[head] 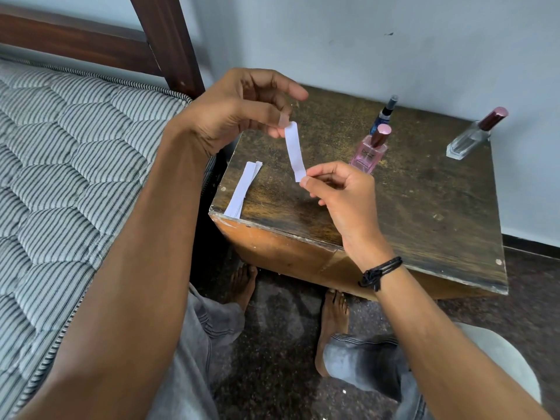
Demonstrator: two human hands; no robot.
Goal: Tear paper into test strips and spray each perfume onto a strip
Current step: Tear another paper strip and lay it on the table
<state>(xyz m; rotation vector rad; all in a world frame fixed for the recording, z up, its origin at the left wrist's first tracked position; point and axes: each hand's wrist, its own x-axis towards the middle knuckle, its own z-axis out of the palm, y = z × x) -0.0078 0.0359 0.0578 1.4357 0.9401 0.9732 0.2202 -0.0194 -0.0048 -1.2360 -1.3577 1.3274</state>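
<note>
A narrow white paper strip (294, 151) hangs in the air above the small wooden table (424, 207). My left hand (239, 107) pinches its top end and my right hand (342, 192) pinches its bottom end. A small stack of white strips (242, 189) lies on the table's left edge. Three perfume bottles stand at the back: a pink one with a rose cap (368, 151), a dark blue one (385, 113) behind it, and a clear one with a dark red cap (475, 133) to the right.
A striped quilted mattress (60, 177) with a dark wooden bed frame (169, 43) lies to the left of the table. The pale wall stands close behind the bottles. My bare feet rest on the speckled floor under the table's front edge.
</note>
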